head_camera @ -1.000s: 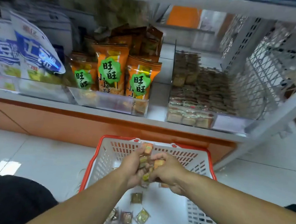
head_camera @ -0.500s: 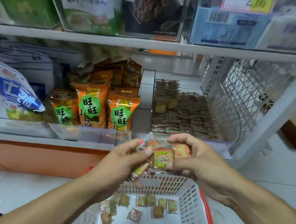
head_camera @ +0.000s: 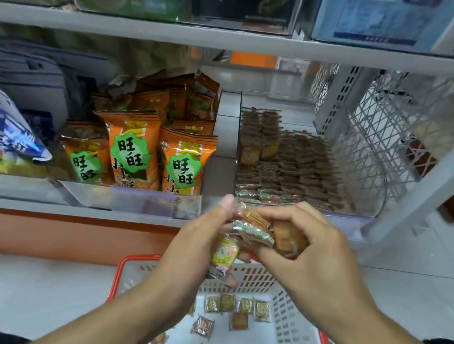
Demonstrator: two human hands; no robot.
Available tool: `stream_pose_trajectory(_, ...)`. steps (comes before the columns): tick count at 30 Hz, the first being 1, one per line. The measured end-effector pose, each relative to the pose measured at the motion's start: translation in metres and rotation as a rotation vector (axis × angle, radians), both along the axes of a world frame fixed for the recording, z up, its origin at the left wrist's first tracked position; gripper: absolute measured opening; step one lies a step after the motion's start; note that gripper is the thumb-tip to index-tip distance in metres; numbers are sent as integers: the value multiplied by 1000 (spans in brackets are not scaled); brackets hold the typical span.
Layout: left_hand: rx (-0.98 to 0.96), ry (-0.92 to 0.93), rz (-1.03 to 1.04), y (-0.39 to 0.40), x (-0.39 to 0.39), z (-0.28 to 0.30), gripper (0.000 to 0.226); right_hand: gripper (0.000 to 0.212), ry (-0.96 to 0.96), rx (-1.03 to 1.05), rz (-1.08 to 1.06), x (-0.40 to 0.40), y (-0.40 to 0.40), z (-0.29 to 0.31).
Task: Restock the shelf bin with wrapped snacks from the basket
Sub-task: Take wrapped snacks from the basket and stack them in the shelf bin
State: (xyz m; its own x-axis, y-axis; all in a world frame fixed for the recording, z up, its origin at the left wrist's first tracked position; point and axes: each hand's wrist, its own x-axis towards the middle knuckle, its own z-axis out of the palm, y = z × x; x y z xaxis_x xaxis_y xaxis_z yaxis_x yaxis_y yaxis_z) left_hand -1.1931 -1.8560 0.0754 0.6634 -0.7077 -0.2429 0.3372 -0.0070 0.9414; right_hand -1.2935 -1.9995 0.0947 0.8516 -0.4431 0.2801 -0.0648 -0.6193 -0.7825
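Both hands hold a bunch of small wrapped snacks (head_camera: pixel 253 231) just in front of the lower shelf's edge. My left hand (head_camera: pixel 199 241) grips some of them, one yellow-labelled packet hanging below its fingers. My right hand (head_camera: pixel 315 252) curls round the orange ones from the right. Behind them stands the clear shelf bin (head_camera: pixel 354 220), stacked with rows of the same brown snacks (head_camera: pixel 290 161). Below the hands sits the white basket with a red rim (head_camera: pixel 286 316); several loose snacks (head_camera: pixel 237 308) lie on its floor.
Orange snack bags (head_camera: pixel 136 152) fill the clear bin left of the target bin. Blue-and-white bags (head_camera: pixel 5 133) sit further left. A white wire mesh side panel (head_camera: pixel 376 136) closes the shelf's right end. An upper shelf (head_camera: pixel 233 40) with boxed goods runs overhead. The floor is white tile.
Both hands rose out of the basket with the snacks, up to the shelf's front edge. The view tilted up, showing the upper shelf.
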Motion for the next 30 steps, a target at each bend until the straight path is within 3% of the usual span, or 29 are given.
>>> stream_pose_trajectory(3, 28, -123, -12, 1, 2, 2, 46, 51, -3, -36, 97, -2, 4, -1)
stream_pose_trajectory(7, -40, -84, -27, 2, 11, 9, 37, 28, -48, 105, 162, 0, -3, 10)
stream_pose_trajectory(11, -42, -97, -66, 9, 19, 20, 31, 22, 39, 670, 267, 2, -13, 23)
stream_pose_trajectory(14, 23, -173, -80, 14, 21, 23, 32, 35, 118, 865, 176, 3, -17, 25)
stream_pose_trajectory(17, 24, -172, -57, 14, 20, 22, 35, 46, 185, 905, 145, 3, -18, 25)
stream_pose_trajectory(20, 16, -127, -40, 12, 18, 21, 42, 31, 215, 903, 148, 3, -16, 23)
stream_pose_trajectory(30, 6, -97, -161, 14, 13, 20, 47, 30, 238, 845, 138, 1, -15, 19)
